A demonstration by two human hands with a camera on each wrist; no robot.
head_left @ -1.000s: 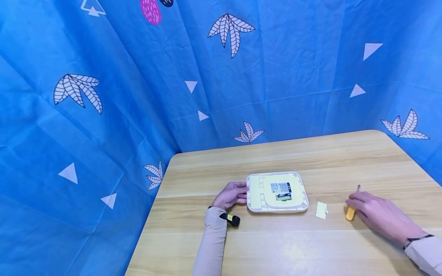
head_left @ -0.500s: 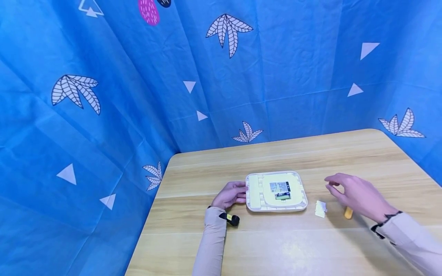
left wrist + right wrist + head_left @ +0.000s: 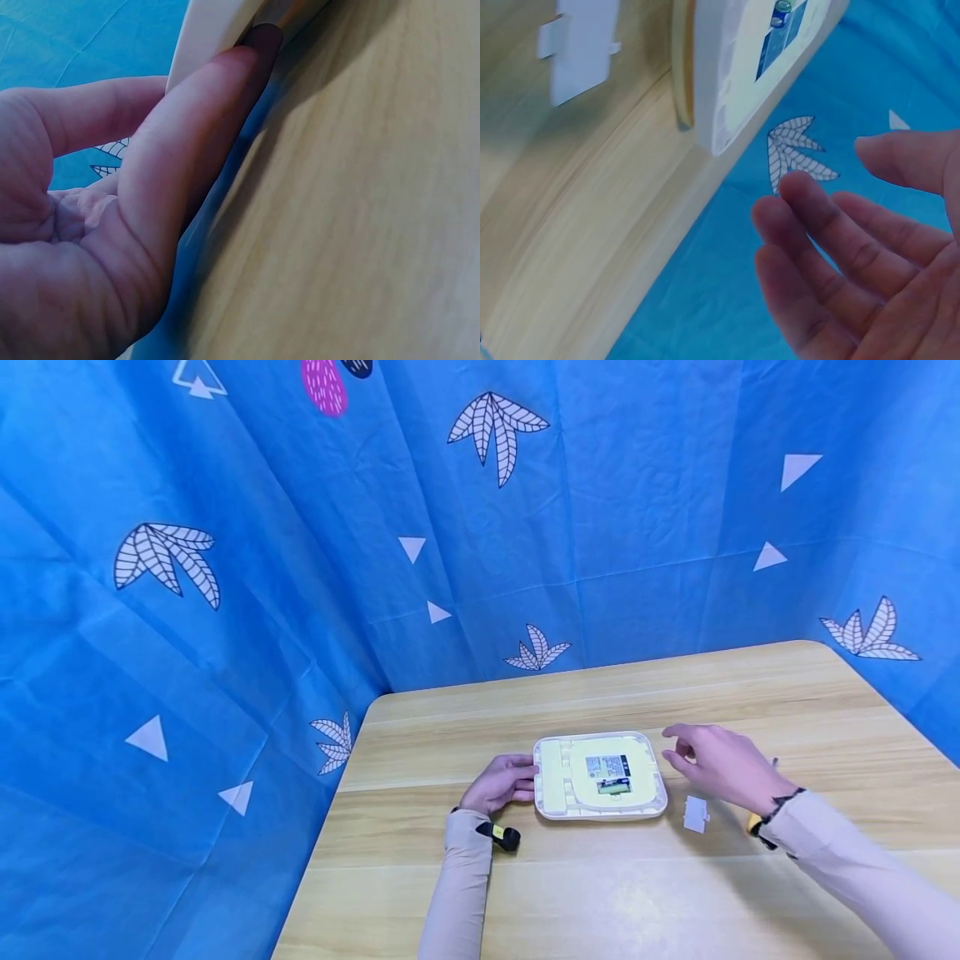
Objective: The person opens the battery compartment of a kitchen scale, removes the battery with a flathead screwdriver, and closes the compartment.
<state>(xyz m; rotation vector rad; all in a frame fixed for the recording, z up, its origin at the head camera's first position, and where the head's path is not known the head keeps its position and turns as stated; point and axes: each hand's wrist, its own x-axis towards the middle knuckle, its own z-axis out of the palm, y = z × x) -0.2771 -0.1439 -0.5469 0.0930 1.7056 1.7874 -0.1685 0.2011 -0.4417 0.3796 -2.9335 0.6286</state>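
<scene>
A white rounded-rectangular device (image 3: 555, 781) lies underside up on the table, its battery compartment exposed with a green battery (image 3: 615, 791) inside. My left hand (image 3: 497, 787) holds the device's left edge between thumb and fingers; the left wrist view shows the thumb and a finger against the white rim (image 3: 214, 34). Just right of the device, my right hand (image 3: 716, 763) hovers with loosely bent fingers, holding nothing. Below it on the table lies a small white battery cover (image 3: 696, 815) with side tabs. A screwdriver (image 3: 752, 823) with an orange handle is partly hidden behind the right wrist.
The wooden table (image 3: 600, 893) has a light grain and rounded far corners. Blue patterned cloth (image 3: 637, 527) hangs behind it and along both sides.
My right hand let go of the screwdriver, leaving it on the table, and moved left over the cover toward the device. The left hand and device stayed in place.
</scene>
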